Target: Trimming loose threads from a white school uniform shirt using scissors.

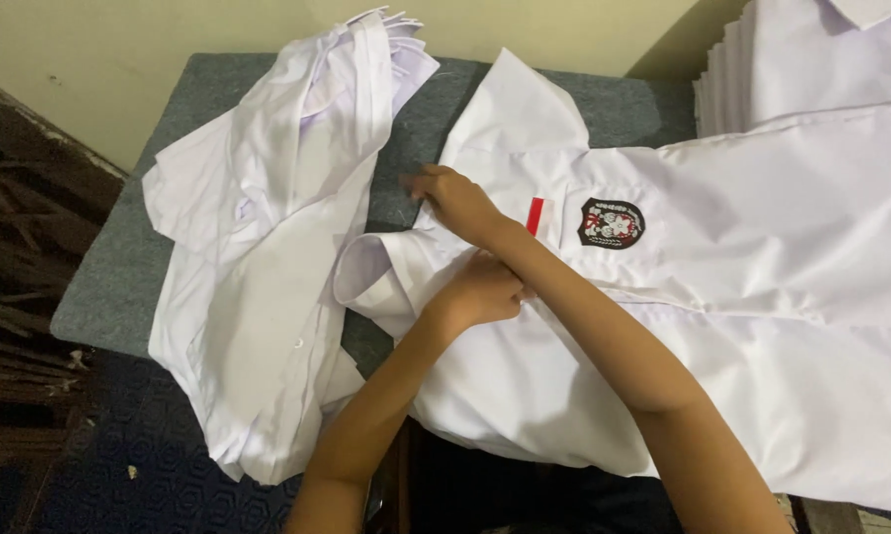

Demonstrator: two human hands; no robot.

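White shirt lies spread flat on a grey table, collar toward 9 o'clock, filling the centre and right of view. Chest carries an embroidered badge with a small red strip at its 9 o'clock. Left hand is curled shut, gripping the fabric just beside the collar. Right hand rests at the left hand's 12 o'clock, fingers bent and pressed on the shoulder area. Rumpled pile of white shirts lies at 9 o'clock. Folded stack at 2 o'clock.
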